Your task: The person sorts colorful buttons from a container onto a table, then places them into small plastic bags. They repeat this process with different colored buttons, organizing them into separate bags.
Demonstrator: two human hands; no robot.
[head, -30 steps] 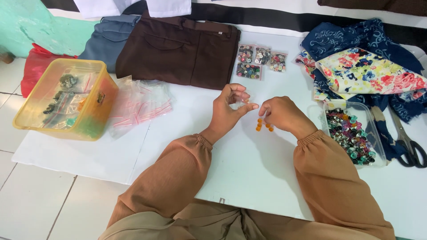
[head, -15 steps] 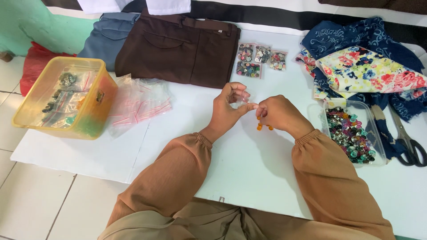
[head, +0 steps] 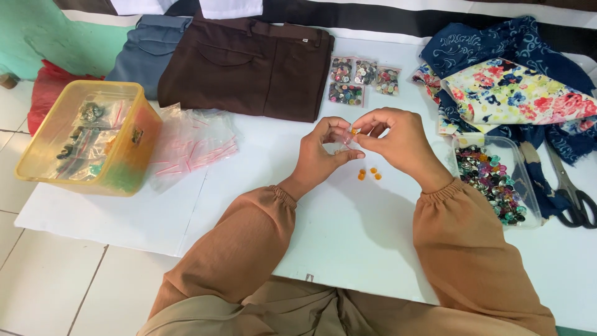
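Both hands meet above the middle of the white surface (head: 348,236). The left hand (head: 320,155) has its fingers (head: 336,124) curled close, thumb and forefinger pinched on a small clear plastic bag (head: 341,147) that is hard to make out against the surface. The right hand (head: 398,142) has its fingers nearly closed, thumb and forefinger tips pinching a small orange button (head: 354,131) right at the bag, touching or just beside it; which cannot be told. The remaining fingers of both hands are loosely bent and hold nothing visible.

Three more orange buttons (head: 369,173) lie loose on the surface just below the hands, small, round and close together.

Surroundings: a clear tray of mixed buttons (head: 491,180) near the right edge of the surface, just beside the right wrist; black-handled scissors (head: 571,193) at the right edge; floral and blue printed fabrics (head: 510,87) at the far right corner; four small packets of buttons (head: 360,79) at the far edge, beside folded brown trousers (head: 249,62); a heap of empty zip bags (head: 193,140) and a yellow plastic box (head: 87,137) toward the left edge.

Compared with the frame one second earlier, the orange buttons that hung at the fingertips now lie on the surface, and only one is pinched; the hands are in the same place above the middle of the surface.
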